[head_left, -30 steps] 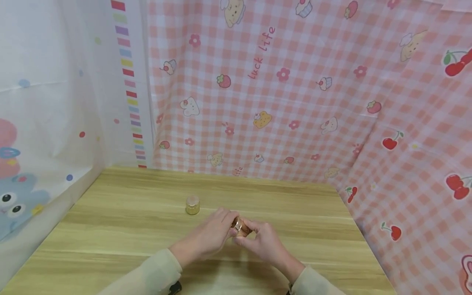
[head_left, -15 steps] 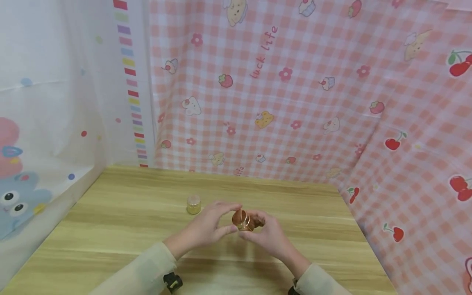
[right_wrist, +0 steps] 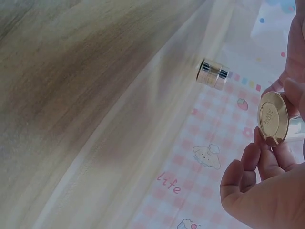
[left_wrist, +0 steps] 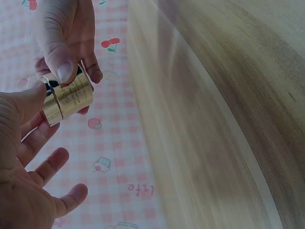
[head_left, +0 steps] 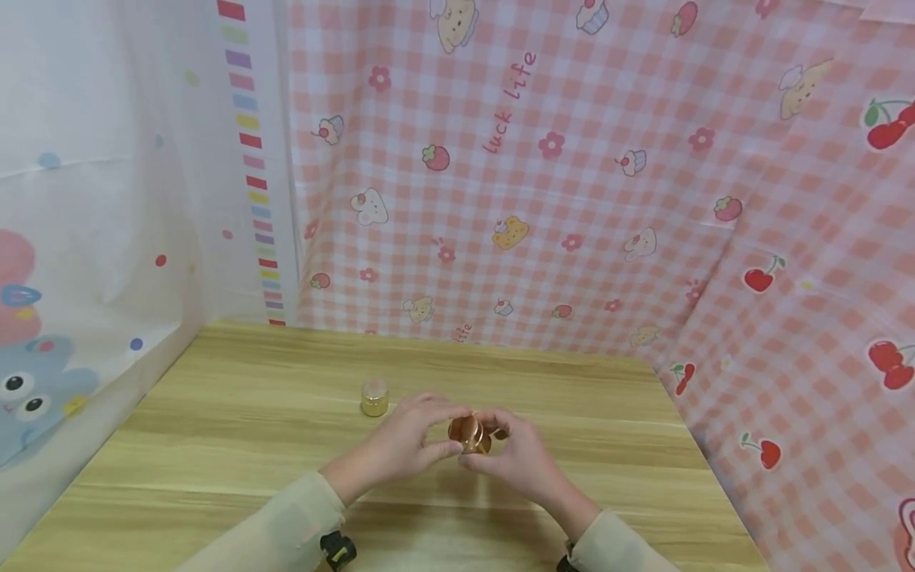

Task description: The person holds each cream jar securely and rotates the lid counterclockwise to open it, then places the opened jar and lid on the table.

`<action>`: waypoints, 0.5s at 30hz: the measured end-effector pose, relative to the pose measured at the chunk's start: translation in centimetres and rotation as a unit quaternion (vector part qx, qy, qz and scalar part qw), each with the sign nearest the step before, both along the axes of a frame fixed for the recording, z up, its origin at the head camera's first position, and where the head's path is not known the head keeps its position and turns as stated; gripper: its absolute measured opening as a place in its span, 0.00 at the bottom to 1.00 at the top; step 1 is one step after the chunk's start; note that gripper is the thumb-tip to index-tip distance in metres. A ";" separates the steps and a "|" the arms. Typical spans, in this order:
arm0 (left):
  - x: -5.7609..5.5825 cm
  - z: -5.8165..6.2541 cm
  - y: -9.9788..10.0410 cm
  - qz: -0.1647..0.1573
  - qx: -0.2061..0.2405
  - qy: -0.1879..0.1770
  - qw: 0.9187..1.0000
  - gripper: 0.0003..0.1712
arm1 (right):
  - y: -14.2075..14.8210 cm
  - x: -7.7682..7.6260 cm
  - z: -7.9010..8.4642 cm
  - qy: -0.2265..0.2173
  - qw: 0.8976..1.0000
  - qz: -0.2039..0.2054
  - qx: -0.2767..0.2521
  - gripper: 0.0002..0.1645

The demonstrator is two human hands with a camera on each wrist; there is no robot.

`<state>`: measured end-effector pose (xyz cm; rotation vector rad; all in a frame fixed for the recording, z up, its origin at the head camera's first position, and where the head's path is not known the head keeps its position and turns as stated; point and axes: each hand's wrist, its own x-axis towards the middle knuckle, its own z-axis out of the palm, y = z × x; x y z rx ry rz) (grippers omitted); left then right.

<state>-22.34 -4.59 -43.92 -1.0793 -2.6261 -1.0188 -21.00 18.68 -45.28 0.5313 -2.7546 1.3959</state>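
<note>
A small shiny gold cosmetic jar [head_left: 469, 434] is held above the table, tilted on its side between both hands. My left hand [head_left: 403, 437] pinches the lid end between thumb and forefinger. Its other fingers spread away from the jar in the left wrist view. My right hand [head_left: 520, 454] grips the body, its thumb [left_wrist: 65, 71] lying over the printed side. The right wrist view shows the jar's round base [right_wrist: 271, 118] with raised lettering. A second gold jar [head_left: 375, 398] stands upright on the table, beyond my left hand.
The wood-grain table [head_left: 236, 429] runs back to a pink checked cloth [head_left: 543, 270] hung behind it. A white patterned cloth [head_left: 107, 238] closes the left side, and a cherry-print cloth [head_left: 822, 334] the right.
The left hand's fingers have opened wider and then settled back on the jar's end. The jar has turned slightly in the hands. The second jar has stayed put.
</note>
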 end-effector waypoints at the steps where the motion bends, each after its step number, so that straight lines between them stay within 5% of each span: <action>1: 0.0 0.0 0.0 -0.001 0.001 0.000 1.000 0.29 | 0.0 0.0 0.0 0.002 1.000 0.000 0.001 0.27; 15: 0.2 -0.1 0.1 -0.006 0.006 0.018 1.000 0.31 | -0.3 -0.1 -0.4 0.008 1.000 -0.016 -0.006 0.26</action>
